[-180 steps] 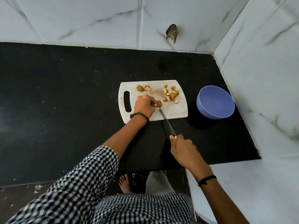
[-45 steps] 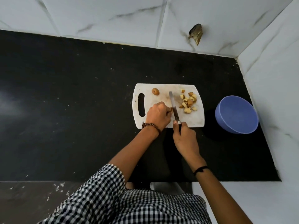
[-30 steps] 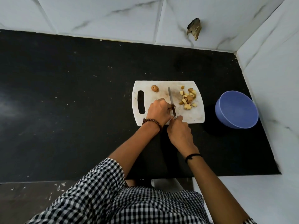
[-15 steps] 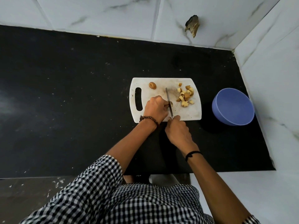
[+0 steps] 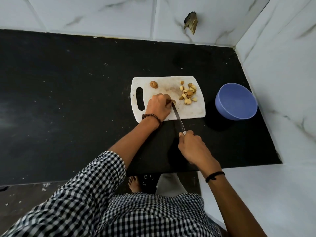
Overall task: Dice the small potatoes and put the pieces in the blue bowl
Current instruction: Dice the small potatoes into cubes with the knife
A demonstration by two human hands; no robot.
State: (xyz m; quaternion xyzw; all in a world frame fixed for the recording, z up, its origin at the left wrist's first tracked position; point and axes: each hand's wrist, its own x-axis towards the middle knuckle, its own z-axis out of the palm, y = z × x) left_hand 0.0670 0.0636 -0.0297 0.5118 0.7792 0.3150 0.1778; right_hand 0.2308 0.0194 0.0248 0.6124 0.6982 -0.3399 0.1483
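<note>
Head view: right hand [image 5: 193, 146] gripping knife [image 5: 177, 116], pulled back off cutting board [image 5: 191, 112] vs half-second ago; tip at potato piece [image 5: 173, 102] pinned under left hand [image 5: 158, 106]. Diced pile [image 5: 187, 92] on board's right, whole potato [image 5: 153, 84] top-left; blue bowl [image 5: 236, 101] right of board, unfilled. Dicing mid-way.

Black counter [image 5: 68, 100] bears cutting board [image 5: 191, 112], blue bowl [image 5: 236, 103].
</note>
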